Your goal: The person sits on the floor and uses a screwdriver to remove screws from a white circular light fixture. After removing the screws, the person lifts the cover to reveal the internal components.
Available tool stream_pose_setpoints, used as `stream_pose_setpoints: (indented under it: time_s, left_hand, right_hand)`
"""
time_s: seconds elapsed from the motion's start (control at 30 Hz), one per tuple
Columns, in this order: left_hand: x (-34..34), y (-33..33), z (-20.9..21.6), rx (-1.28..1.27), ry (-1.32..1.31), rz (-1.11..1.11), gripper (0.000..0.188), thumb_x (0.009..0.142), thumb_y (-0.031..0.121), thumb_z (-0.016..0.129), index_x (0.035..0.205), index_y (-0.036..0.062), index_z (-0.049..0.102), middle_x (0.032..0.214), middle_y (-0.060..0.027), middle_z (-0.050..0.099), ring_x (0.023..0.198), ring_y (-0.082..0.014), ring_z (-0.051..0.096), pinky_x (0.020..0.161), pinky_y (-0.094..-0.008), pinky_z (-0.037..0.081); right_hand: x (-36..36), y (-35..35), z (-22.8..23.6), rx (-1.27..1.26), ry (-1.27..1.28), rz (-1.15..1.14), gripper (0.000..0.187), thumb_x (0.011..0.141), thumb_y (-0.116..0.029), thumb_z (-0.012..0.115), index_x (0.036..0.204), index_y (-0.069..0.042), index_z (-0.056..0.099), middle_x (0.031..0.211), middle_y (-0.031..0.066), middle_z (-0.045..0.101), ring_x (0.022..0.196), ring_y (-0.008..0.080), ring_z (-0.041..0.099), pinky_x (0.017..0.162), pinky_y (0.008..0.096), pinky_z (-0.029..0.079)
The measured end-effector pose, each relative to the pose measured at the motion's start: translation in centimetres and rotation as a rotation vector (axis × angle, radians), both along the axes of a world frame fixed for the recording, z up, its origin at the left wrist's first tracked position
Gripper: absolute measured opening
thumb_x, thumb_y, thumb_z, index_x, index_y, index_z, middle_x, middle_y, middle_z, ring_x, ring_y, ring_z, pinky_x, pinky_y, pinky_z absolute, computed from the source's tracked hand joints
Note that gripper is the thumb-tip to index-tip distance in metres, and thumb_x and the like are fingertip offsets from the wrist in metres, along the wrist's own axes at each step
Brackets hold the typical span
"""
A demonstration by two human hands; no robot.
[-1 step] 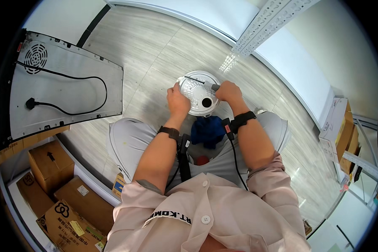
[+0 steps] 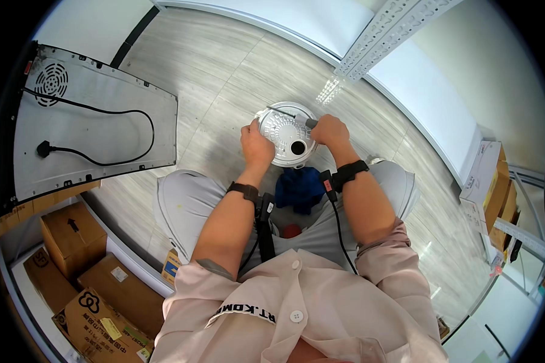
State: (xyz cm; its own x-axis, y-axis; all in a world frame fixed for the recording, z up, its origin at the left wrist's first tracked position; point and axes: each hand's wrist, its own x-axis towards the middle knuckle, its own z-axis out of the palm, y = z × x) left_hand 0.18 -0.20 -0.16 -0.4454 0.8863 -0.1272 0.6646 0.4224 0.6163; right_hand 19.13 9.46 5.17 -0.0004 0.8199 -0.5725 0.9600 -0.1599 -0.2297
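Note:
A round, silver-white lid-like disc (image 2: pixel 278 129) with a raised pattern and a dark round hole is held up between my knees. My left hand (image 2: pixel 258 147) is closed on its left rim, with the thumb hidden from view. On the right, my right hand (image 2: pixel 331 131) wraps around the grey handle of what looks like a screwdriver (image 2: pixel 283 112). Its thin dark shaft points left across the far part of the disc. Whether the tip touches the disc I cannot tell. Below the near rim lies a bunched dark blue cloth (image 2: pixel 298 190).
A large grey appliance panel (image 2: pixel 103 142) with a black power cord (image 2: pixel 152 130) stands at the left. Cardboard boxes (image 2: pixel 74 233) fill a shelf at the lower left. A perforated metal post (image 2: pixel 378 42) rises at the far side. An open carton (image 2: pixel 489 181) stands at the right.
The screwdriver's shaft has shifted very slightly toward the far side, along with my right hand. The disc and my left hand have not visibly moved.

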Motion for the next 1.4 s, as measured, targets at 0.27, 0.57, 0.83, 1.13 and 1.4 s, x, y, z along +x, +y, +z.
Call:
stream_pose_setpoints:
  time_s: [0.27,0.57,0.83,1.13,1.4]
  left_hand:
    - [1.3,0.0,3.2,-0.457,0.029,0.09,0.061,0.083,0.014,0.071,0.14,0.0056,0.05,0.134,-0.0205,0.052,0.125,-0.0404,0.056,0.1,-0.0489,0.052]
    - [1.5,0.6,4.6,-0.398,-0.03,0.088,0.064,0.085,0.015,0.064,0.145,0.0036,0.046,0.139,-0.026,0.054,0.122,-0.0462,0.06,0.103,-0.05,0.051]
    - [0.6,1.2,1.8,-0.187,-0.041,0.055,0.066,0.08,0.01,0.065,0.144,0.0007,0.05,0.132,-0.0261,0.058,0.121,-0.0458,0.056,0.104,-0.0507,0.048]
    - [-0.1,1.9,-0.1,-0.041,-0.173,0.107,0.06,0.078,0.006,0.062,0.137,-0.005,0.055,0.13,-0.0278,0.061,0.121,-0.0463,0.058,0.107,-0.0488,0.046]
    - [-0.3,1.5,-0.4,0.033,-0.088,-0.106,0.067,0.08,0.002,0.066,0.146,-0.001,0.05,0.144,-0.0243,0.056,0.131,-0.0434,0.052,0.11,-0.0453,0.046]
  right_hand:
    - [-0.5,0.4,-2.5,0.305,0.208,-0.044,0.039,0.078,-0.017,0.066,0.116,-0.01,0.076,0.112,0.0189,0.075,0.105,0.0389,0.071,0.094,0.0458,0.057]
    - [0.3,0.4,-2.6,0.206,0.156,-0.049,0.042,0.078,-0.019,0.066,0.117,-0.008,0.075,0.114,0.0209,0.075,0.108,0.04,0.071,0.096,0.045,0.056]
    - [1.1,0.5,-1.3,0.027,0.099,-0.112,0.052,0.076,-0.023,0.066,0.124,-0.003,0.073,0.116,0.0217,0.075,0.109,0.0376,0.072,0.097,0.0404,0.056]
    - [1.6,0.0,-1.9,-0.158,0.201,-0.162,0.023,0.077,-0.016,0.063,0.078,0.003,0.075,0.068,0.0169,0.072,0.061,0.0291,0.074,0.063,0.0366,0.058]
    - [1.6,-0.9,-1.1,0.019,0.087,-0.065,0.027,0.081,-0.016,0.063,0.099,0.0,0.076,0.096,0.022,0.076,0.088,0.0328,0.076,0.079,0.0414,0.06]
